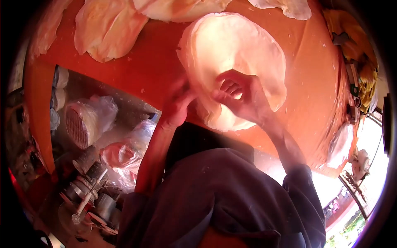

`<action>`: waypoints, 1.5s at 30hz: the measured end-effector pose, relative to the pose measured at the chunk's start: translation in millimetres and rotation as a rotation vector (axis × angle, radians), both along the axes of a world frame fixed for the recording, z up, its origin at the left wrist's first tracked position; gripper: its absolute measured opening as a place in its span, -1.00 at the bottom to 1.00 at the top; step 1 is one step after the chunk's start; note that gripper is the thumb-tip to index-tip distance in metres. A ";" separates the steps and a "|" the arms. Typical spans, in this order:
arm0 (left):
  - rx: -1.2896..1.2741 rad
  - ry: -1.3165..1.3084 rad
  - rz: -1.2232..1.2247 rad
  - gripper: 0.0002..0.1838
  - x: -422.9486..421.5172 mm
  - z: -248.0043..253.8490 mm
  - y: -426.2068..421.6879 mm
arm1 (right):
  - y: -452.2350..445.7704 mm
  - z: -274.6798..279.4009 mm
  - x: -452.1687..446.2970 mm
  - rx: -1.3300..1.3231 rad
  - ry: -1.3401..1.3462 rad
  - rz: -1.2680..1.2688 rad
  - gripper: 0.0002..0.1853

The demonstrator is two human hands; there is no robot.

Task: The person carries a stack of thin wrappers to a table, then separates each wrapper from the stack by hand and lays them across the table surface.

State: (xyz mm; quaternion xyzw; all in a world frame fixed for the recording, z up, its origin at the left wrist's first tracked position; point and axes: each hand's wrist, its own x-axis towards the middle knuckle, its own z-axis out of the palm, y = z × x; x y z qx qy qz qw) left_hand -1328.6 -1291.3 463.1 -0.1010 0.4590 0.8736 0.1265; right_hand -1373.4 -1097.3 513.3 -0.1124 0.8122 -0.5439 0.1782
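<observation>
A stack of thin, pale, roundish sheets (235,45) lies on the orange-covered table in front of me; its layered edge shows at the left, and I cannot tell the material. Over its lower middle is my right hand (246,95), fingers curled, with a gap between thumb and forefinger and nothing visible in it. My left hand (178,103) is at the lower left rim of the stack. Motion blurs its fingers, so whether they grip the rim does not show.
More pale sheets (107,29) are spread along the table's far side. The orange tabletop (136,78) ends just before my lap. Below, at left, are plastic-wrapped bundles (89,122) and metal spools (89,182). Yellowish cloth (368,87) and small items line the right edge.
</observation>
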 end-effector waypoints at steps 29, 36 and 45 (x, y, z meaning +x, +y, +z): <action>-0.113 -0.169 0.160 -0.36 3.4 -43.0 -1.0 | 39.1 -22.1 -37.9 0.198 0.204 -0.111 -0.88; 0.009 -0.281 0.115 -0.35 2.4 -75.3 -23.6 | 196.7 106.9 -92.7 0.242 0.065 -0.325 -0.89; -0.039 -0.234 0.132 -0.40 -4.3 -68.2 -18.7 | 250.0 256.7 -322.4 1.182 0.572 -0.154 -0.78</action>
